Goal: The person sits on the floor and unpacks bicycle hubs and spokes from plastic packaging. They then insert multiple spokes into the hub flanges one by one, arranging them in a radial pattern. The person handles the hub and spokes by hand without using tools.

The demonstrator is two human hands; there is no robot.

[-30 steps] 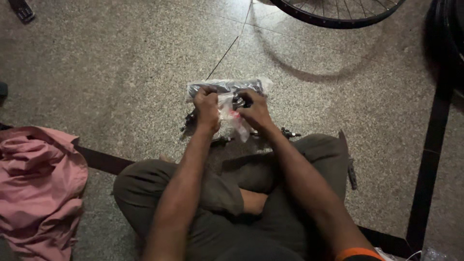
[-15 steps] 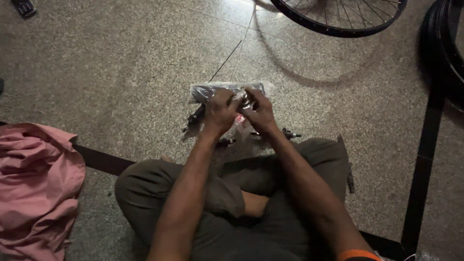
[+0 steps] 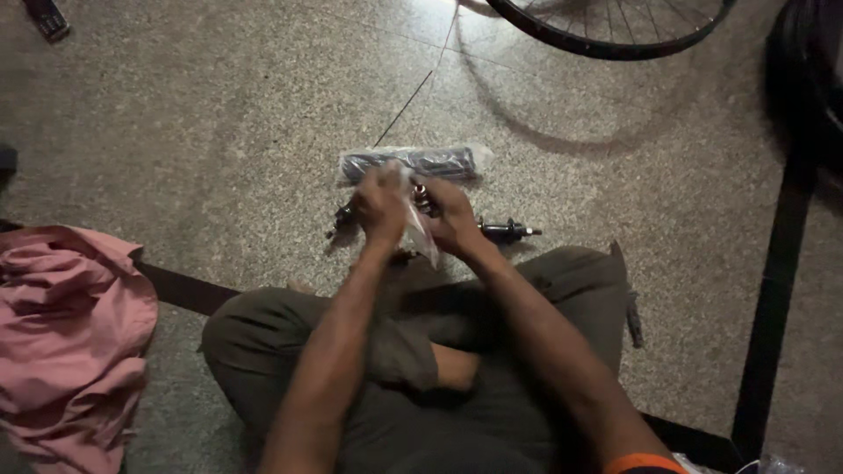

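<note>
I sit cross-legged on a speckled stone floor. My left hand (image 3: 379,209) and my right hand (image 3: 454,217) are close together in front of my knees, both gripping a small clear plastic bag (image 3: 420,230) that hangs between them. A dark metal part shows at the top of the bag, mostly hidden by my fingers. Under my hands lies a dark metal axle (image 3: 509,231) whose end sticks out to the right. Just beyond them rests a clear packet with long dark pieces (image 3: 413,162).
A bicycle wheel (image 3: 615,26) lies at the top, with a thin spoke (image 3: 413,96) on the floor below it. A pink cloth (image 3: 66,333) is heaped at the left. A dark tyre (image 3: 808,79) is at the right edge. A small dark tool (image 3: 46,17) sits top left.
My hands have lifted the small bag off the floor and drawn it toward me. The long packet and the axle, covered before, now show beyond and beside my hands.
</note>
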